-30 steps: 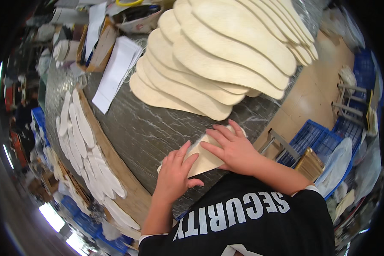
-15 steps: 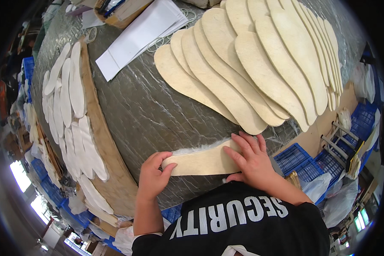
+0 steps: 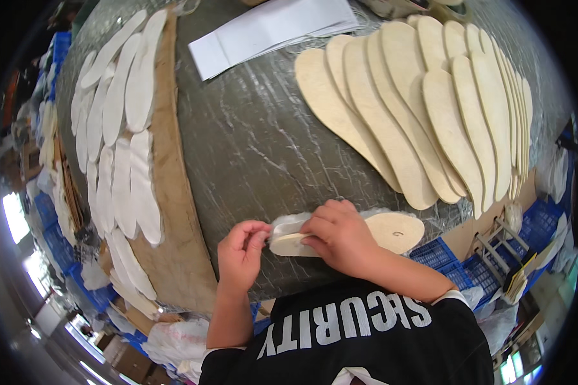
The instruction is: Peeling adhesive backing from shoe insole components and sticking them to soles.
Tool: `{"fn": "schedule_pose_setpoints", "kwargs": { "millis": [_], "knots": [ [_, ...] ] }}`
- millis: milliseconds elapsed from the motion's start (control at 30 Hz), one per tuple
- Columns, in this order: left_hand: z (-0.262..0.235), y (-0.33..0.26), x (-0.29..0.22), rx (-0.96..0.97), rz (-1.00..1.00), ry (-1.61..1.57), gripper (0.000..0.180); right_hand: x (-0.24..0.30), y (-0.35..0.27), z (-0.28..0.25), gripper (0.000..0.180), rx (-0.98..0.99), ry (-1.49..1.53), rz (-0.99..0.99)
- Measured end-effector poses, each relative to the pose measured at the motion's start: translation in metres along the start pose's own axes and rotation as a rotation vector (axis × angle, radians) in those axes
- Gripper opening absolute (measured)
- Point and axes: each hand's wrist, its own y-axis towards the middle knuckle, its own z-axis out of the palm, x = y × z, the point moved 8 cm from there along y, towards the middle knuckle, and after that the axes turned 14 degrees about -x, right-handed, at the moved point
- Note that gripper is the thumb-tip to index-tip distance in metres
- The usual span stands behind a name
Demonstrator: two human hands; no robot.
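A cream insole (image 3: 399, 232) with white fluffy fibre along its far edge lies near the front edge of the table, with a small dark mark on its right end. My right hand (image 3: 341, 236) is closed over its middle, thumb on the near side. Under those fingers the left end seems to show two layers, a white one and a cream one. At the left tip, my left hand (image 3: 241, 253) pinches thumb and fingers together beside the fluff; what is between them is too small to make out.
Overlapping cream insoles (image 3: 398, 122) fan out at the far right. White insole-shaped pieces (image 3: 119, 96) lie on brown board (image 3: 180, 192) at left. White paper sheets (image 3: 270, 35) rest at the back. Blue crates (image 3: 433, 253) stand beyond the table's right edge.
My right hand has moved left along the insole, uncovering its marked right end. My left hand has let go of the left end and pinches beside it. The whole view has shifted.
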Motion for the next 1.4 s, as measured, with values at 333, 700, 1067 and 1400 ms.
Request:
{"fn": "schedule_pose_setpoints", "kwargs": {
  "millis": [333, 700, 1067, 1400],
  "knots": [
    [0.011, -0.010, 0.046, 0.118, -0.493, -0.147, 0.018, 0.005, 0.001, -0.014, 0.015, 0.069, 0.165, 0.050],
    [0.021, -0.006, 0.014, 0.148, -0.024, 0.024, 0.004, -0.006, -0.005, -0.017, 0.010, 0.074, 0.256, 0.120],
    [0.032, -0.009, 0.017, 0.252, -0.117, -0.460, 0.007, -0.016, -0.012, -0.017, 0.010, 0.012, 0.280, 0.344],
    [0.035, -0.014, 0.003, 0.300, -0.032, -0.477, 0.008, -0.020, -0.019, -0.016, 0.012, -0.003, 0.278, 0.328]
  ]
}}
